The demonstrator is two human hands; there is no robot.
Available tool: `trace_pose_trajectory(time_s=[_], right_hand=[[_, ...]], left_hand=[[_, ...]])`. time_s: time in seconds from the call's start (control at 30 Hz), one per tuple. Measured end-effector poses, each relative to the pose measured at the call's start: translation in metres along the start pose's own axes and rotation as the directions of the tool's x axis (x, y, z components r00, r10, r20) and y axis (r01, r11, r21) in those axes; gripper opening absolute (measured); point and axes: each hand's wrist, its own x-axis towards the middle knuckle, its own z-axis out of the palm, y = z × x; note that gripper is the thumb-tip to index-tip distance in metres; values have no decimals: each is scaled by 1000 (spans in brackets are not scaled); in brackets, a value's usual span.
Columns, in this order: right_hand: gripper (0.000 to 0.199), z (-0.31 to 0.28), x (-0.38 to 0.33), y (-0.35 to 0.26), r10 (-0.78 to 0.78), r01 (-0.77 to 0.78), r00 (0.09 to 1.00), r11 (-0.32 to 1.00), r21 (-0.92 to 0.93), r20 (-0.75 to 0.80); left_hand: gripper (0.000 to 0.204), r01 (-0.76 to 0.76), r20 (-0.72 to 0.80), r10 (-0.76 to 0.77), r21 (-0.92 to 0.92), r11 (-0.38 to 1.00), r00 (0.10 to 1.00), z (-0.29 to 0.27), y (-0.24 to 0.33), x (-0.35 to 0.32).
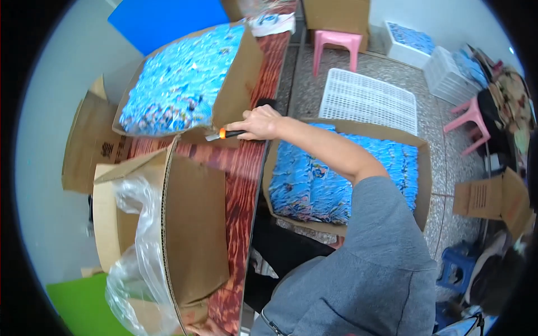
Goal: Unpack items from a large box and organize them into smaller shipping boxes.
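Packing workshop — cardboard boxes (196, 224) full of blue packets (179, 78), plastic crates (448, 78), stools (336, 42).

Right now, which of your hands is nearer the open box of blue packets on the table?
Right. The right hand grips a small knife at the near edge of the cardboard box. The left hand is out of view.
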Motion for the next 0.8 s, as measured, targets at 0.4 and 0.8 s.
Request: trace_pose_trajectory(time_s=[0.4, 0.8], right_hand=[[49, 71, -41, -61, 372, -326, 924, 888, 324, -91], [48, 120, 5, -122, 232, -266, 947, 954, -138, -224]], left_hand=[[37, 60, 260, 20, -294, 954, 965, 0, -27, -6], [35, 215, 310, -146, -200, 956, 939, 39, -61, -35]])
